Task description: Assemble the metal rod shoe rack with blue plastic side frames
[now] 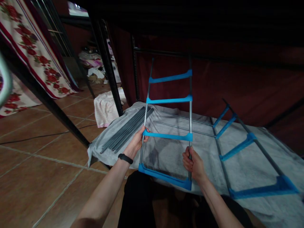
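Both hands hold up a ladder-like rack frame [169, 136], made of two grey metal tubes joined by several blue plastic crossbars. My left hand [140, 139] is closed around the left tube, right at the second crossbar from the bottom. Lower on the opposite side, my right hand [193, 161] wraps the right tube between the two lowest crossbars. The frame stands tilted, its top leaning away from me. A second similar blue-and-grey frame [237, 151] rests to the right. Left of the held frame lies a bundle of grey tubes [128, 129].
A grey cloth [204, 158] covers the low bunk under me. Two thin rods [175, 125] lie on it. Black bed posts [106, 63] and a dark overhead bunk surround the space. A striped cloth [106, 107] hangs at the left; a cable [47, 136] crosses the tiled floor.
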`<action>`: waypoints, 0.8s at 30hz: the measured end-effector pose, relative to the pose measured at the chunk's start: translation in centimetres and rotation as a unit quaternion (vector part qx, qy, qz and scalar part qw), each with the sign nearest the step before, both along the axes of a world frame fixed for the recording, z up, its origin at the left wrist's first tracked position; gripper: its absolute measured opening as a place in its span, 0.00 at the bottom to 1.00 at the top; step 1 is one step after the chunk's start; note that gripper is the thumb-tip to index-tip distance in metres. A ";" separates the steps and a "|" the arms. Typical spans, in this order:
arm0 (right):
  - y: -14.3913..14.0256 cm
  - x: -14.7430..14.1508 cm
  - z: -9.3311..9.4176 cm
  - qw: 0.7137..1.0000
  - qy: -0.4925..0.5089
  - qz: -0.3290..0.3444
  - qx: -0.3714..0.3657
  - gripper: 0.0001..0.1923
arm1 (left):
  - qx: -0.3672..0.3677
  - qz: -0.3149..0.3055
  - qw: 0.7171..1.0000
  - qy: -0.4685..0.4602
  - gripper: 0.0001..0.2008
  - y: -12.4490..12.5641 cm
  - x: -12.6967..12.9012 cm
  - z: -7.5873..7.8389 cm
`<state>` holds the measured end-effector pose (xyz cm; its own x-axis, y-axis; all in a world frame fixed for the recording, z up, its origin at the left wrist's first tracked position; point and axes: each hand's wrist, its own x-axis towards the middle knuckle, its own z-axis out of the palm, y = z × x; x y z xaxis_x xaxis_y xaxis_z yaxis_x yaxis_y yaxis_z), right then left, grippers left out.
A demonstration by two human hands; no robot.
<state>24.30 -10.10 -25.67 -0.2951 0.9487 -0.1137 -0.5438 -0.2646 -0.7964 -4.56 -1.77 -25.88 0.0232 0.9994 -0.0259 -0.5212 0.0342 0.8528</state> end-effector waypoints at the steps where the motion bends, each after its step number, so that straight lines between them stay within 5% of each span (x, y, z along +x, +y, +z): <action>1: 0.0 0.0 -0.1 1.000 0.001 -0.001 0.000 0.21 | -0.003 0.005 1.000 -0.001 0.20 -0.1 0.0 0.1; 7: -0.3 -0.1 -0.3 1.000 -0.001 -0.004 -0.012 0.22 | -0.067 0.034 0.997 0.023 0.18 -0.6 0.1 0.4; 24: 0.4 0.4 -0.6 0.999 -0.010 -0.012 -0.045 0.23 | -0.045 0.022 0.999 -0.021 0.17 0.5 0.8 -0.7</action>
